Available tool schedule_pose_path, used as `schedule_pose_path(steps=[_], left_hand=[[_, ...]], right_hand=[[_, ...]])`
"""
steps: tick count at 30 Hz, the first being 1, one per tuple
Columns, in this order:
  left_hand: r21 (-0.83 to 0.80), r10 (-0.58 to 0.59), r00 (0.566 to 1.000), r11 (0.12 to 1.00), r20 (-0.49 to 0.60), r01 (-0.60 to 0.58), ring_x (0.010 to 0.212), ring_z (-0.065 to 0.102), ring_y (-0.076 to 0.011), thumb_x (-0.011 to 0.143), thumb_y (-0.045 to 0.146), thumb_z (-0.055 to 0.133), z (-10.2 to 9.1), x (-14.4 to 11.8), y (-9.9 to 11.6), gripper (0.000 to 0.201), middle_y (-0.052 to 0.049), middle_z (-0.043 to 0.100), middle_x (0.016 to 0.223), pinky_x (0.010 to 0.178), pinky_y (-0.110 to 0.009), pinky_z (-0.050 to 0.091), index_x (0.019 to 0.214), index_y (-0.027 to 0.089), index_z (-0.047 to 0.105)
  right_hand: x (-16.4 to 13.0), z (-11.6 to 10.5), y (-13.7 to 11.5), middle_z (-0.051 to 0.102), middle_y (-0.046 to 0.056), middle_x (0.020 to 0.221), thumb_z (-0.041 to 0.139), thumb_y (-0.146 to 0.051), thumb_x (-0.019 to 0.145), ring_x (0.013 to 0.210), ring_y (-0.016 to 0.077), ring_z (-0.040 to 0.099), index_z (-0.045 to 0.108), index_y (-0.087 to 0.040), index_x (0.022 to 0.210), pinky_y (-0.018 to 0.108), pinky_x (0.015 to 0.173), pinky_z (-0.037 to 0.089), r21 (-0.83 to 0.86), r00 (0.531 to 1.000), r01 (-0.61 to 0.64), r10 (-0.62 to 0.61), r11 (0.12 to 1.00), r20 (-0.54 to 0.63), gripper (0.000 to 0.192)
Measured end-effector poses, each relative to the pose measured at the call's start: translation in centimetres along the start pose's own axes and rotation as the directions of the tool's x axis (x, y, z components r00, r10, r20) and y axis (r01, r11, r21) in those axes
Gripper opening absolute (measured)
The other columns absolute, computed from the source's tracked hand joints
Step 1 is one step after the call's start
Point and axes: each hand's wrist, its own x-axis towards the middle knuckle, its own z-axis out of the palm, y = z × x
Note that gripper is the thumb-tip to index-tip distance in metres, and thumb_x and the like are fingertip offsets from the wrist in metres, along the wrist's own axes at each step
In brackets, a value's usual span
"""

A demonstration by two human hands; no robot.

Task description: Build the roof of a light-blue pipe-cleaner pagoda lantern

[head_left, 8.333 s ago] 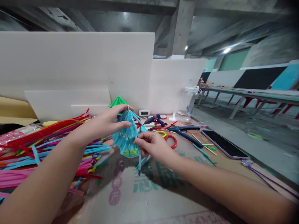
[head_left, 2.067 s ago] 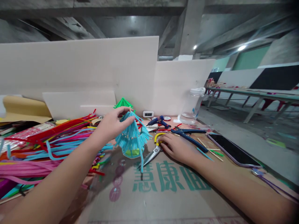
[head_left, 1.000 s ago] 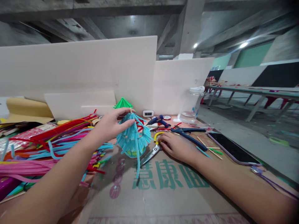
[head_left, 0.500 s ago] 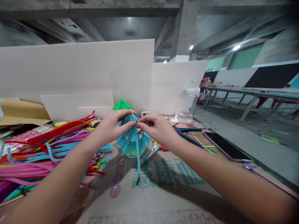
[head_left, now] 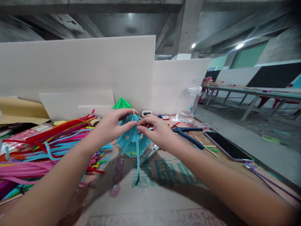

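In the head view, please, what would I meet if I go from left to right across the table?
Pink pipe cleaners, left hand, light-blue fringed piece, right hand, dark-blue pliers, phone.

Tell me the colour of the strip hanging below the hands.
The strip is light blue, best seen in the head view.

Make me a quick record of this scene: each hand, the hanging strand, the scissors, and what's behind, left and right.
Left hand: holds the blue fringed piece near its top
Right hand: at the piece's upper right; grip unclear
Blue strand: hangs down the piece's front
Scissors: partly hidden behind the right hand
Behind: green pointed piece, small white device
Left: colourful fuzzy stems
Right: pliers, phone, bottle
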Motion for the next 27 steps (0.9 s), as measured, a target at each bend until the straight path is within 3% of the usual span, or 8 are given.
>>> schedule_pose_path(steps=[6, 11, 14, 17, 22, 27], left_hand=[[-0.011, 0.014, 1.000, 1.000, -0.017, -0.014, 0.098, 0.068, -0.0236, 0.089, 0.044, 0.060, 0.3, 0.1, -0.3, 0.037, -0.007, 0.071, 0.116, 0.091, -0.037, 0.052, 0.119, 0.022, 0.066], [-0.039, 0.051, 0.999, 0.998, 0.015, -0.050, 0.113, 0.063, -0.0254, 0.090, 0.047, 0.058, 0.0, 0.2, -1.2, 0.043, -0.008, 0.067, 0.126, 0.097, -0.037, 0.050, 0.125, 0.023, 0.064], [-0.110, 0.044, 0.997, 0.993, 0.056, -0.038, 0.120, 0.059, -0.0264, 0.095, 0.057, 0.045, -0.4, 0.2, -1.6, 0.051, -0.010, 0.065, 0.130, 0.103, -0.039, 0.046, 0.126, 0.021, 0.064], [-0.214, -0.041, 0.999, 0.976, 0.024, 0.045, 0.119, 0.060, -0.0281, 0.095, 0.065, 0.033, -0.5, 0.0, -1.5, 0.065, -0.014, 0.066, 0.127, 0.100, -0.041, 0.048, 0.126, 0.016, 0.063], [-0.160, -0.043, 0.999, 0.986, 0.009, 0.043, 0.106, 0.065, -0.0257, 0.090, 0.053, 0.057, 0.0, -0.1, -1.2, 0.048, -0.011, 0.069, 0.118, 0.090, -0.037, 0.053, 0.122, 0.018, 0.062], [-0.048, -0.001, 1.000, 0.999, 0.017, 0.002, 0.100, 0.067, -0.0237, 0.092, 0.048, 0.054, -0.1, -0.2, -0.4, 0.038, -0.007, 0.071, 0.113, 0.092, -0.038, 0.051, 0.117, 0.022, 0.065]], right_hand=[[0.0, 0.0, 0.2, 0.060, 0.000, 0.079, 0.066, -0.014, 0.084, 0.078, 0.0129, 0.057, 0.067, -0.018, 0.077, 0.027, 0.071, 0.043, 0.004, 1.000, 0.021, -0.021, 1.000, -0.010, 0.008], [-0.2, 0.0, 0.3, 0.062, 0.000, 0.079, 0.067, -0.016, 0.085, 0.080, 0.0149, 0.057, 0.067, -0.019, 0.078, 0.029, 0.073, 0.042, -0.060, 0.996, 0.076, -0.078, 0.995, -0.034, 0.007], [-0.3, 0.1, 0.2, 0.063, 0.001, 0.078, 0.067, -0.017, 0.086, 0.079, 0.0156, 0.057, 0.068, -0.019, 0.078, 0.030, 0.074, 0.041, -0.109, 0.993, 0.105, -0.110, 0.988, -0.035, 0.009], [-0.3, 0.0, 0.3, 0.064, 0.001, 0.078, 0.066, -0.019, 0.087, 0.079, 0.0156, 0.057, 0.067, -0.020, 0.078, 0.030, 0.075, 0.041, -0.137, 0.990, 0.128, -0.134, 0.982, -0.035, 0.009], [-0.1, -0.9, 0.0, 0.065, 0.001, 0.078, 0.067, -0.023, 0.089, 0.077, 0.0154, 0.056, 0.064, -0.019, 0.078, 0.030, 0.074, 0.040, -0.252, 0.976, 0.183, -0.207, 0.950, -0.073, 0.012], [0.1, -1.6, -0.4, 0.067, 0.001, 0.080, 0.061, -0.022, 0.091, 0.076, 0.0143, 0.058, 0.068, -0.019, 0.083, 0.029, 0.070, 0.041, -0.122, 0.991, 0.110, -0.119, 0.986, -0.068, 0.011]])
